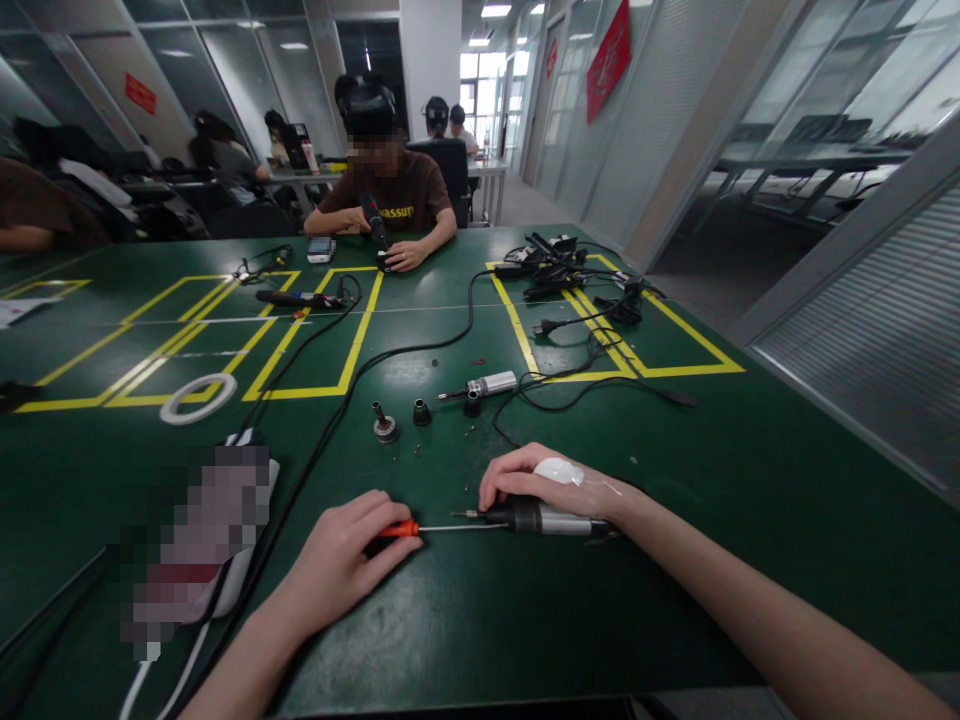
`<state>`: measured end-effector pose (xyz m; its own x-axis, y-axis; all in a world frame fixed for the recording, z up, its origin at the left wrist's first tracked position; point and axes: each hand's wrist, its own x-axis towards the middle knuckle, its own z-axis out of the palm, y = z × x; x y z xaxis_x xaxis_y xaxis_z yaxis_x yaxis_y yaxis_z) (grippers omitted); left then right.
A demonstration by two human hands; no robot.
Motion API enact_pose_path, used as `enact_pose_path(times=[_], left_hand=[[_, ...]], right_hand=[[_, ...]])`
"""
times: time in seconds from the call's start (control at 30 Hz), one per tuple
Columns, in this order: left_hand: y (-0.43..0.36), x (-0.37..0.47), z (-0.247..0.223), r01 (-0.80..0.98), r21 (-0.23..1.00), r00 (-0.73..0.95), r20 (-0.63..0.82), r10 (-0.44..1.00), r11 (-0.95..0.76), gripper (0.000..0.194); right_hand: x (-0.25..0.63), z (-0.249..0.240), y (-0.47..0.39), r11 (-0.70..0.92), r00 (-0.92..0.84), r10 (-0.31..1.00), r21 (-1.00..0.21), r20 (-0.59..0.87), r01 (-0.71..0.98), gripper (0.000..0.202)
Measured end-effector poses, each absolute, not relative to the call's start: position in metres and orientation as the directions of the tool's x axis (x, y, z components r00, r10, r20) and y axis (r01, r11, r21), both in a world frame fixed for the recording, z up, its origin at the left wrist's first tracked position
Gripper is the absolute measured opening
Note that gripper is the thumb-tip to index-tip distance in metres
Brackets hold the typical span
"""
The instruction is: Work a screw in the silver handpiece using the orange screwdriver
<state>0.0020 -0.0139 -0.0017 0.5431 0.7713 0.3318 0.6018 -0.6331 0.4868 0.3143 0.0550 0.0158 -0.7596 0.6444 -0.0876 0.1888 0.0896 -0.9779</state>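
Two hands are being used, one left hand (352, 550) and one right hand (544, 482). One orange-handled screwdriver (406, 527) is being held. Two silver-and-black tools are being shown, one nearer tool (559, 520) and one farther tool (493, 384). Three fittings are being counted: one stepped metal fitting (385, 428) and two dark collars (422, 413). One white ring (169, 411) is being supported by one green table (712, 480). Three red wall signs (609, 60) are being displayed. The number of cables in one black heap (555, 265) is being hidden.

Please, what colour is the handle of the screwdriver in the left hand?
The handle is orange-red where visible, shown in the head view.
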Motion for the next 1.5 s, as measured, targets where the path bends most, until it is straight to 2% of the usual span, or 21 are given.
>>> enact_pose_path(times=[0.17,0.43,0.73,0.9,1.03,1.5], left_hand=[[-0.013,0.003,-0.001,0.621,0.459,0.549,0.323,0.771,-0.635,0.026],[-0.017,0.006,0.002,0.597,0.532,0.498,0.341,0.797,-0.601,0.009],[-0.015,0.004,-0.004,0.632,0.464,0.533,0.322,0.783,-0.621,0.033],[-0.021,0.007,-0.001,0.655,0.491,0.491,0.3,0.818,-0.574,0.008],[-0.024,0.009,0.001,0.661,0.491,0.477,0.308,0.823,-0.567,0.002],[-0.017,0.004,0.002,0.597,0.462,0.531,0.384,0.755,-0.655,0.022]], right_hand=[[0.315,0.013,0.055,0.089,-0.76,0.645,-0.979,-0.084,0.183,0.038],[0.315,0.012,0.054,0.085,-0.757,0.648,-0.978,-0.089,0.188,0.041],[0.313,0.017,0.052,0.052,-0.748,0.652,-0.977,-0.125,0.209,0.04],[0.313,0.015,0.052,0.074,-0.75,0.653,-0.976,-0.108,0.205,0.041],[0.315,0.012,0.052,0.071,-0.752,0.649,-0.975,-0.116,0.211,0.043],[0.313,0.021,0.051,0.07,-0.747,0.654,-0.973,-0.121,0.219,0.039]])
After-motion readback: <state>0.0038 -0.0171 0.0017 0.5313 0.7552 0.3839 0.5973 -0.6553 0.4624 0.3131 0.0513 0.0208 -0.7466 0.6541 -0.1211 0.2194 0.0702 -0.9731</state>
